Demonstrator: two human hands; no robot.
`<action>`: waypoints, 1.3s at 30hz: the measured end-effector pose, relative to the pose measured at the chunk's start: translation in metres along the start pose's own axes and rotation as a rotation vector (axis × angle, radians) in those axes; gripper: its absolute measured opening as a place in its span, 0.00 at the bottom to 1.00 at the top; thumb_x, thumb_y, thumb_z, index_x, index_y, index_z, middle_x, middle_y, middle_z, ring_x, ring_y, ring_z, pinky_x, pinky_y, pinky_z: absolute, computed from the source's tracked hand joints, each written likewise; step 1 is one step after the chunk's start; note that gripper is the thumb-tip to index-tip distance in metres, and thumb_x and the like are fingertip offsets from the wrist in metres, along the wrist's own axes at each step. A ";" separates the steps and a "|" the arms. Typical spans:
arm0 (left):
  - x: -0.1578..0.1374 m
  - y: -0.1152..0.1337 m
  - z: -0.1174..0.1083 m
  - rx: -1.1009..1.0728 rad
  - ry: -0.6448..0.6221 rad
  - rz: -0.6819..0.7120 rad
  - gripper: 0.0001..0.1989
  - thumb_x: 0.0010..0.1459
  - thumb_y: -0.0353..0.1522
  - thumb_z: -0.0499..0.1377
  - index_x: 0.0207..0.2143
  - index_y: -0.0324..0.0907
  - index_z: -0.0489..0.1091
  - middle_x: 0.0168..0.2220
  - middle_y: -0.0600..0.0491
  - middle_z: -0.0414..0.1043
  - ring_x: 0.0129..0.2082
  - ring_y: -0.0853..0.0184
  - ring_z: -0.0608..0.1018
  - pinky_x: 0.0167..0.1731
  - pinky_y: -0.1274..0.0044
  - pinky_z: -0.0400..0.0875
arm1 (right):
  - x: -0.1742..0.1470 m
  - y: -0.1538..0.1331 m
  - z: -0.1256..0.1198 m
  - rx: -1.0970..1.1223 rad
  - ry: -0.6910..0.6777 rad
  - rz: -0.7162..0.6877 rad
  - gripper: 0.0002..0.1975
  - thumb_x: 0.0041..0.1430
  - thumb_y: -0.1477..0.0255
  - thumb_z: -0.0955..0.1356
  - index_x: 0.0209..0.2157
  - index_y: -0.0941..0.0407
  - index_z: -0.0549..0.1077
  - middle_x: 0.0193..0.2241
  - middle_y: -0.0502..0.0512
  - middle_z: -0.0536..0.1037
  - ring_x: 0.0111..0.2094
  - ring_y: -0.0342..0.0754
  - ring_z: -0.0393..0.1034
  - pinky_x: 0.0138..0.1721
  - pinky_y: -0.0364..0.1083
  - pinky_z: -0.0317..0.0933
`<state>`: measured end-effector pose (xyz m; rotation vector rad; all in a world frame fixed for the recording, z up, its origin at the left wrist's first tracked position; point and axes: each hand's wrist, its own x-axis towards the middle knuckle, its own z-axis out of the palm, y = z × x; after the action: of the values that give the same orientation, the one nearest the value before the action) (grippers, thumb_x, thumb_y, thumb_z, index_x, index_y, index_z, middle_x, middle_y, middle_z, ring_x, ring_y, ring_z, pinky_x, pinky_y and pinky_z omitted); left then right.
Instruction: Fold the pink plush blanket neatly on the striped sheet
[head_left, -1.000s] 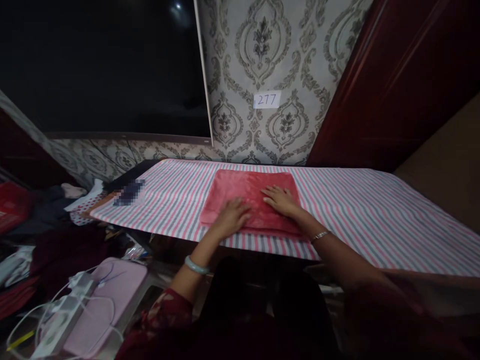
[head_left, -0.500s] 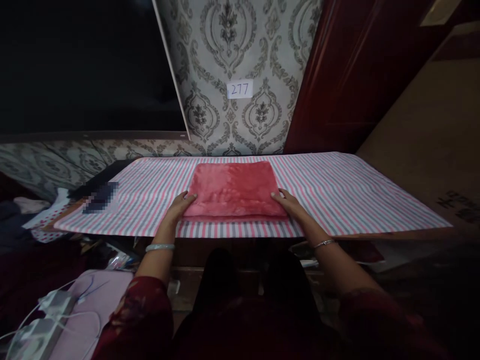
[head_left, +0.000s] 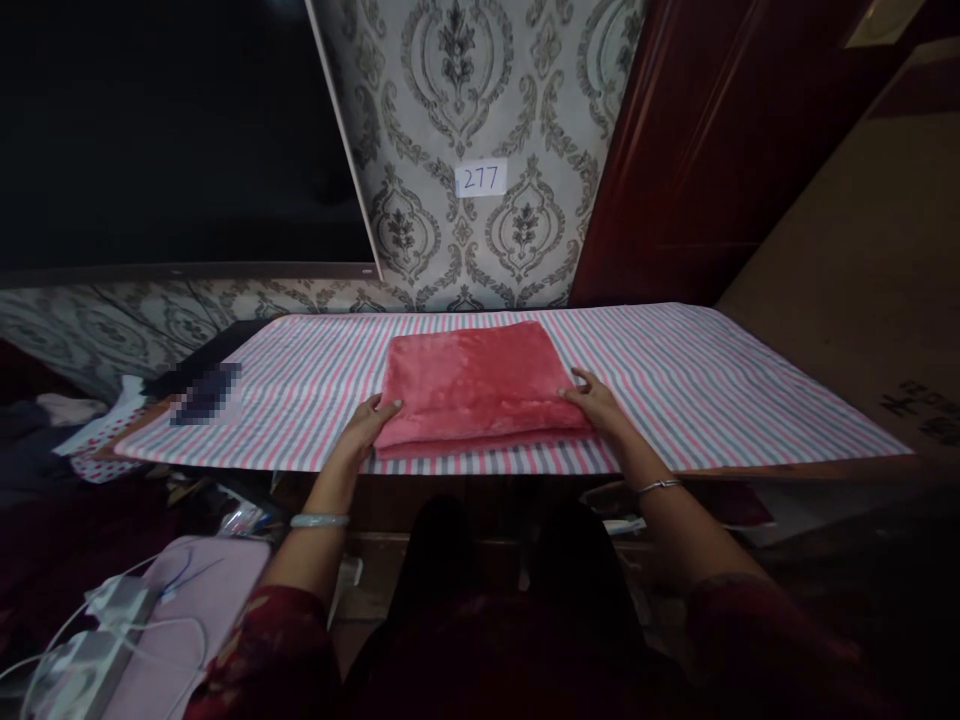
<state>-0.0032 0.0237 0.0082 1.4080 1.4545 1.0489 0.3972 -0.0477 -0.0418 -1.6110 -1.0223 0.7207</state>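
A folded coral-red plush cloth [head_left: 476, 380] lies slightly askew on the striped table cover, its folded layers showing along the near edge. My left hand [head_left: 365, 423] grips its near left side, thumb on top and the other fingers mostly hidden along the edge. On the near right side, my right hand [head_left: 596, 400] has its thumb pressed on the cloth, while its index finger sticks out beyond the edge. Whether the cloth's near edge is lifted off the table I cannot tell.
Pink, grey and white stripes run across the table cover [head_left: 750, 400]. A dark screen [head_left: 172, 130] hangs at the back left. To the right stands a cardboard box [head_left: 862, 270]. A power strip [head_left: 112, 620] with white cables lies at the lower left.
Both hands have shifted a little to the right with the cloth. The cloth has turned slightly, its near left corner now closer to me and its near right corner a bit farther away.
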 end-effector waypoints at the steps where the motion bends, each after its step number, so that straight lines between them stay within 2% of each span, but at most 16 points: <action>1: -0.001 -0.004 -0.001 0.045 0.015 -0.016 0.31 0.54 0.43 0.68 0.55 0.34 0.70 0.42 0.42 0.81 0.43 0.55 0.82 0.44 0.65 0.77 | -0.003 0.002 -0.002 -0.046 -0.002 -0.006 0.40 0.52 0.57 0.70 0.63 0.60 0.64 0.34 0.53 0.75 0.33 0.51 0.73 0.37 0.49 0.70; 3: -0.002 -0.008 -0.003 0.169 0.045 -0.016 0.34 0.55 0.43 0.66 0.60 0.34 0.67 0.47 0.40 0.79 0.48 0.54 0.80 0.49 0.63 0.75 | -0.010 -0.001 -0.002 -0.208 0.036 -0.074 0.37 0.57 0.56 0.66 0.63 0.62 0.65 0.40 0.59 0.77 0.41 0.55 0.74 0.44 0.53 0.70; 4: -0.003 -0.006 -0.003 0.266 0.078 0.033 0.35 0.56 0.43 0.65 0.62 0.34 0.65 0.51 0.39 0.77 0.51 0.52 0.79 0.52 0.62 0.73 | -0.014 -0.006 -0.001 -0.316 0.070 -0.150 0.35 0.60 0.56 0.64 0.63 0.63 0.66 0.44 0.63 0.77 0.46 0.57 0.73 0.50 0.55 0.68; 6: -0.006 0.003 0.002 0.489 0.115 0.219 0.36 0.59 0.42 0.62 0.65 0.33 0.61 0.58 0.36 0.71 0.59 0.50 0.74 0.58 0.60 0.68 | -0.022 -0.023 0.007 -0.534 0.110 -0.357 0.32 0.65 0.58 0.59 0.63 0.63 0.66 0.54 0.68 0.74 0.56 0.60 0.67 0.59 0.58 0.60; 8: -0.012 0.018 0.016 0.683 0.074 0.431 0.35 0.62 0.42 0.57 0.67 0.34 0.59 0.64 0.36 0.64 0.65 0.49 0.66 0.64 0.58 0.60 | -0.030 -0.044 0.021 -0.700 0.067 -0.534 0.30 0.69 0.59 0.56 0.64 0.61 0.66 0.61 0.67 0.68 0.63 0.60 0.59 0.64 0.59 0.52; 10: -0.020 0.032 0.036 0.834 -0.013 0.556 0.34 0.65 0.44 0.53 0.68 0.36 0.58 0.68 0.36 0.58 0.70 0.48 0.58 0.67 0.55 0.51 | -0.035 -0.062 0.039 -0.828 -0.012 -0.602 0.30 0.71 0.58 0.56 0.67 0.57 0.62 0.66 0.64 0.62 0.67 0.61 0.51 0.66 0.62 0.46; 12: -0.026 0.038 0.057 0.959 -0.082 0.582 0.35 0.65 0.48 0.52 0.69 0.39 0.57 0.71 0.38 0.51 0.72 0.45 0.50 0.68 0.50 0.42 | -0.038 -0.072 0.055 -0.947 -0.088 -0.586 0.32 0.70 0.54 0.57 0.70 0.53 0.58 0.70 0.62 0.55 0.70 0.65 0.42 0.67 0.66 0.41; 14: -0.027 0.035 0.072 1.041 -0.132 0.538 0.37 0.64 0.52 0.52 0.70 0.44 0.56 0.73 0.41 0.45 0.73 0.42 0.45 0.67 0.46 0.36 | -0.040 -0.070 0.067 -1.042 -0.172 -0.523 0.34 0.69 0.51 0.59 0.71 0.50 0.55 0.72 0.59 0.50 0.71 0.67 0.37 0.66 0.69 0.37; 17: -0.022 0.020 0.080 1.074 -0.189 0.431 0.40 0.63 0.55 0.52 0.71 0.48 0.52 0.74 0.44 0.41 0.73 0.40 0.42 0.65 0.42 0.36 | -0.040 -0.056 0.074 -1.106 -0.234 -0.446 0.34 0.69 0.49 0.58 0.71 0.47 0.54 0.72 0.57 0.49 0.71 0.67 0.37 0.66 0.70 0.35; 21: -0.018 0.007 0.079 1.078 -0.207 0.403 0.40 0.63 0.55 0.51 0.72 0.50 0.49 0.75 0.46 0.38 0.73 0.40 0.40 0.64 0.41 0.39 | -0.042 -0.043 0.075 -1.110 -0.209 -0.455 0.34 0.69 0.49 0.58 0.71 0.45 0.54 0.72 0.55 0.49 0.72 0.65 0.37 0.67 0.69 0.35; 30: -0.019 0.006 0.079 1.084 -0.191 0.410 0.39 0.63 0.53 0.54 0.72 0.50 0.51 0.74 0.45 0.39 0.73 0.40 0.43 0.64 0.42 0.40 | -0.044 -0.043 0.080 -1.099 -0.174 -0.465 0.32 0.70 0.50 0.58 0.70 0.46 0.55 0.71 0.56 0.52 0.72 0.64 0.38 0.67 0.68 0.36; 36: -0.019 0.012 0.074 1.064 -0.225 0.381 0.39 0.63 0.54 0.51 0.71 0.51 0.51 0.74 0.45 0.40 0.73 0.42 0.41 0.65 0.43 0.40 | -0.040 -0.055 0.074 -1.099 -0.289 -0.395 0.33 0.70 0.50 0.59 0.71 0.46 0.54 0.72 0.56 0.49 0.72 0.65 0.38 0.67 0.69 0.38; 39: -0.015 0.023 0.069 1.037 -0.254 0.333 0.36 0.64 0.53 0.50 0.70 0.51 0.54 0.74 0.45 0.42 0.73 0.43 0.44 0.65 0.44 0.44 | -0.026 -0.066 0.069 -1.048 -0.343 -0.380 0.31 0.71 0.52 0.58 0.71 0.48 0.55 0.71 0.57 0.54 0.70 0.63 0.46 0.66 0.65 0.45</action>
<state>0.0697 0.0106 0.0092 2.4592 1.6666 0.2022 0.3093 -0.0337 0.0019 -2.0692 -2.1156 0.1641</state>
